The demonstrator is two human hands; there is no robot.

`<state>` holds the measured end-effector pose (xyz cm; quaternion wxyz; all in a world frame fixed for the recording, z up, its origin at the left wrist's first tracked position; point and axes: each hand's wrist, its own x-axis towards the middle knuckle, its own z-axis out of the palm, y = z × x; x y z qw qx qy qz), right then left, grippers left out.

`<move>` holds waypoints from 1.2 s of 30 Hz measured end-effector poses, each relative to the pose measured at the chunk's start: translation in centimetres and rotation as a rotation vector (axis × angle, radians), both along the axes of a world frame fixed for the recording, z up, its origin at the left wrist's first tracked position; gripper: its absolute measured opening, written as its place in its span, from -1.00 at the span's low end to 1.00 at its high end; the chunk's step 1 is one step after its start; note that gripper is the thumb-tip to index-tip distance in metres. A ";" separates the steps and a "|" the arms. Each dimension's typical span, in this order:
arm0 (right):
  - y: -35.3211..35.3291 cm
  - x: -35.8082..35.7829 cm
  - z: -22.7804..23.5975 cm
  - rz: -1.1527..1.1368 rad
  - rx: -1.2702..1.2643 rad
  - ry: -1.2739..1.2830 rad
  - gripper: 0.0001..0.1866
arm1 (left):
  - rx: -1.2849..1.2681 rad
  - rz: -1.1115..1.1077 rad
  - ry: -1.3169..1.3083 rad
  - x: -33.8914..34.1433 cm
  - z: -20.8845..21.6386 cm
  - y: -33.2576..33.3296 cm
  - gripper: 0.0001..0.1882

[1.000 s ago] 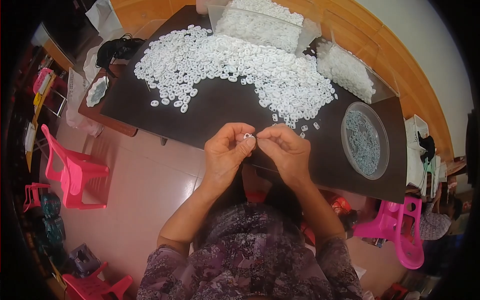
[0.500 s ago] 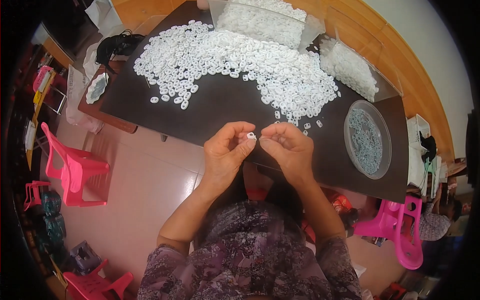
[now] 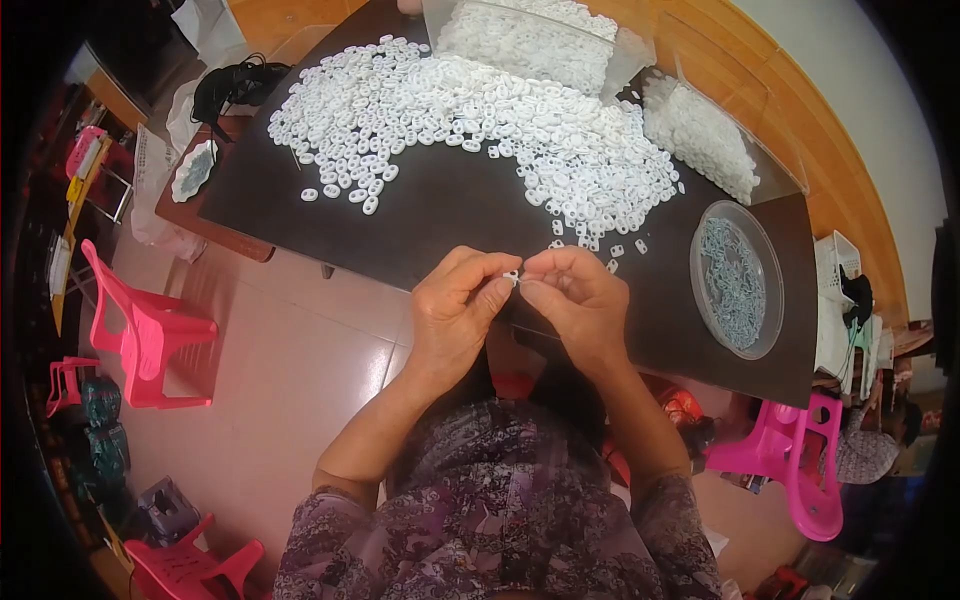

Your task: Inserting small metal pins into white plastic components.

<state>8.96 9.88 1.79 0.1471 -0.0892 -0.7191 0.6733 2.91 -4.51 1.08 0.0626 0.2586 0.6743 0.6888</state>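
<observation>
My left hand [image 3: 452, 310] is closed in a pinch on a small white two-hole plastic piece [image 3: 511, 277] in front of the table's near edge. My right hand [image 3: 588, 308] pinches at the same piece from the other side, fingertips almost against the left ones. What lies between the right fingertips is too small to make out. Beyond the hands spreads a heap of white two-hole plastic pieces [image 3: 480, 100], larger ovals to the left and smaller ones to the right. A round clear tray [image 3: 776, 310] of small grey-blue metal parts [image 3: 735, 285] stands to the right.
Clear containers of white pieces [image 3: 525, 50] stand at the back of the dark table [image 3: 440, 205], another container [image 3: 700, 140] at its right. A scalloped dish [image 3: 193, 172] is on the left side. Pink plastic chairs [image 3: 150, 335] stand on the floor left and right.
The white piece has shifted slightly right and turned between my fingers. My two hands' fingertips have come closer together, and the right ones now meet the piece.
</observation>
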 end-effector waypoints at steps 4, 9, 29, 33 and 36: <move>-0.2 0.0 -0.2 0.006 0.016 0.007 -0.81 | -0.025 0.026 0.066 0.1 0.0 -0.1 -0.82; -0.3 0.2 0.2 -0.025 0.014 -0.007 -0.81 | -0.025 0.039 0.049 0.2 0.2 -0.2 -0.83; -0.6 0.0 -0.2 -0.015 0.069 -0.008 -0.84 | -0.048 0.074 0.128 0.2 -0.2 -0.1 -0.84; -0.6 0.0 -0.6 -0.007 0.057 0.013 -0.85 | -0.063 0.081 0.162 0.2 0.0 -0.1 -0.84; -0.7 0.0 -0.5 -0.010 0.067 0.024 -0.84 | -0.055 0.086 0.155 0.2 0.0 -0.2 -0.84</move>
